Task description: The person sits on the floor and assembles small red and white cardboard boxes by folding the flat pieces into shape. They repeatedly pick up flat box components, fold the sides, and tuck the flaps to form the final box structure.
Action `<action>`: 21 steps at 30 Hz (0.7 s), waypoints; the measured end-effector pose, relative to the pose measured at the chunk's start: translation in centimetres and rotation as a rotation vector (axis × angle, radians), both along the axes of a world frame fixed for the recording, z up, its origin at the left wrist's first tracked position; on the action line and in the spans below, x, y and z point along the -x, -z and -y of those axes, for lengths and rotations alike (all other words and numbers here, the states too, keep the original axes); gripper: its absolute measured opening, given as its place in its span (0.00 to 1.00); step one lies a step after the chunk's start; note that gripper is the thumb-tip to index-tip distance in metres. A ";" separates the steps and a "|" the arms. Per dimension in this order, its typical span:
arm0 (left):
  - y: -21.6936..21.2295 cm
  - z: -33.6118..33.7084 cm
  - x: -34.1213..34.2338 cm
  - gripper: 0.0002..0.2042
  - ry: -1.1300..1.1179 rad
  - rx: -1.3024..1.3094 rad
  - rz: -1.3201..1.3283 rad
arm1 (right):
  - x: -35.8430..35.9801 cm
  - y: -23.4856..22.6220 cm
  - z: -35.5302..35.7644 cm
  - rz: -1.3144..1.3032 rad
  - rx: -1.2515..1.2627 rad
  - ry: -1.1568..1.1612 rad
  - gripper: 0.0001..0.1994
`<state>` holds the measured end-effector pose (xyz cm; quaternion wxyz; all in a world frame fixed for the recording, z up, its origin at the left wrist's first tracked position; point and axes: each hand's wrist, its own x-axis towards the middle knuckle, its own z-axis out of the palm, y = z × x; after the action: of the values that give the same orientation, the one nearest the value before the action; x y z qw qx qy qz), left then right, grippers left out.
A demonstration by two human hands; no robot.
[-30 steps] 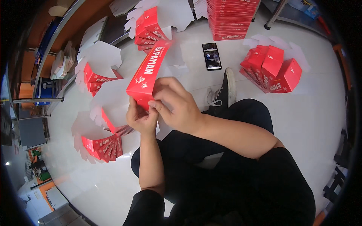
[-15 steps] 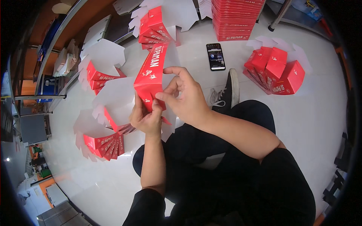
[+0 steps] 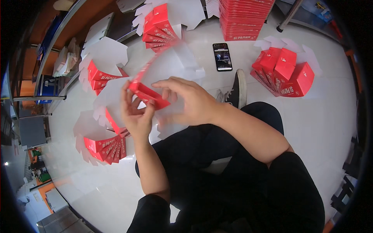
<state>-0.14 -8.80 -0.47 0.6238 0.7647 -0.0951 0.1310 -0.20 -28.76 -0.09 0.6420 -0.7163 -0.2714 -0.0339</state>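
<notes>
A red carton blank (image 3: 149, 95), partly opened out of flat, sits at centre frame, left of the middle, between both hands above the person's lap: the left hand (image 3: 136, 114) cups it from below with fingers closed around its lower edge, and the right hand (image 3: 190, 103) pinches its near panel between thumb and forefinger. It looks like thin printed card, so it should be very light, stiff along the panels but ready to bend at the scored folds, easy to crease or tear at the flaps, and a little slick on the glossy face; the panel edges beside a fold look like the safest hold, not the loose white flaps. Around it on the pale floor (image 3: 334, 128) lie four fans of flat red blanks: one at top centre (image 3: 159, 27), one at upper left (image 3: 99, 75), one at lower left (image 3: 105, 145), and one at upper right (image 3: 283, 72). One tall stack of red cartons (image 3: 244, 17) stands at the top edge, one dark phone (image 3: 222, 56) lies below it, and one black shoe (image 3: 237, 89) shows beside the right wrist
</notes>
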 end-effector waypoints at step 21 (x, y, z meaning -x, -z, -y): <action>0.6 1.4 -0.1 0.38 -0.077 -0.009 0.156 | 0.3 1.6 -1.3 -0.218 -0.038 0.267 0.07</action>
<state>0.00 -10.16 -1.02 0.6057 0.7579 -0.1144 0.2135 -0.55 -27.44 -1.72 0.6710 -0.7330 -0.1017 -0.0461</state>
